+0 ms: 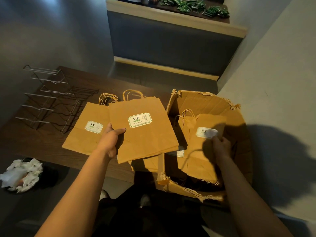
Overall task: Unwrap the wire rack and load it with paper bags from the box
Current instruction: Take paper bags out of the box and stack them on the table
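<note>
A bare wire rack (54, 100) lies flat on the dark wooden table (42, 144) at the left. My left hand (111, 139) grips the left edge of a small stack of brown paper bags (145, 139) with white "9.9" labels, held just above the table. Another bag (85, 130) lies flat on the table beside the rack. My right hand (220, 146) pinches a blurred paper bag (201, 147) inside the torn cardboard box (222, 103) at the right. More bags sit in the box beneath it.
A dark bin (22, 175) with crumpled white wrapping stands on the floor at the lower left. A bench seat (171, 47) faces me beyond the table, with green packets (196, 6) on a ledge behind it. A pale wall (282, 82) rises at the right.
</note>
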A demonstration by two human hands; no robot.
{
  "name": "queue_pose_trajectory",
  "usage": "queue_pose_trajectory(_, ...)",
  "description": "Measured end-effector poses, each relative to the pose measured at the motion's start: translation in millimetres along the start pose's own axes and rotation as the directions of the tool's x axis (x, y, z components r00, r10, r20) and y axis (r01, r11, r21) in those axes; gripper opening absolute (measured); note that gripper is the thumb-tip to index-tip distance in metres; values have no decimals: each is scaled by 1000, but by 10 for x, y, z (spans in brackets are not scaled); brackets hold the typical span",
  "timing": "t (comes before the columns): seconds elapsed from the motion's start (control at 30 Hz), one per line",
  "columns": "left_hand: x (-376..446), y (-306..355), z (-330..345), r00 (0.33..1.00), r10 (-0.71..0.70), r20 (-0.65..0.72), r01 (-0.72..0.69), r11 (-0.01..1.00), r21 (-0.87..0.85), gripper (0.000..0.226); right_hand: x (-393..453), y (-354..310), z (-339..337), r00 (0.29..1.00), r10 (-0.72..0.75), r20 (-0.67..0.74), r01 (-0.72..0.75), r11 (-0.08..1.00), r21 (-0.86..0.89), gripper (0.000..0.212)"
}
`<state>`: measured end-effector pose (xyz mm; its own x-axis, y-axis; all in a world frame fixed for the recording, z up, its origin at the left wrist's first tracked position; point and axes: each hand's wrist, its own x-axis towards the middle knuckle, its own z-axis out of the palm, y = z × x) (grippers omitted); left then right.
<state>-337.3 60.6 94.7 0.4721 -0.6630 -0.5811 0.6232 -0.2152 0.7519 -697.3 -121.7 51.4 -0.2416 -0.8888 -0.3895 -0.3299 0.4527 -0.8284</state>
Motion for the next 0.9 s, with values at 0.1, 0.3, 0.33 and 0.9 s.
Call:
queue_pose_trajectory(0.1, 3, 23, -28, 1000, -3, 6, 3, 1000, -25, 41, 156, -3, -266, 996, 63, 58, -62, 998, -9, 38)
queue_pose_trajectory(0.3, 11, 6, 36, 1000, -24, 20, 26, 996, -81, 37, 270, 413, -154, 970, 205, 133, -141, 914, -381, 36)
queue_pose_trajectory(0.33, 18, 8, 47, 999, -29, 17, 30, 995, -100, 37, 277, 515, -93, 976, 179, 124, -105, 885, -454, 42)
queue_pose_trajectory(0.9, -4, -38, 221, 998, -22, 51, 26, 996, -81, 46, -22, 379, 95, 977, -158, 142, 193, 381, -904, 43)
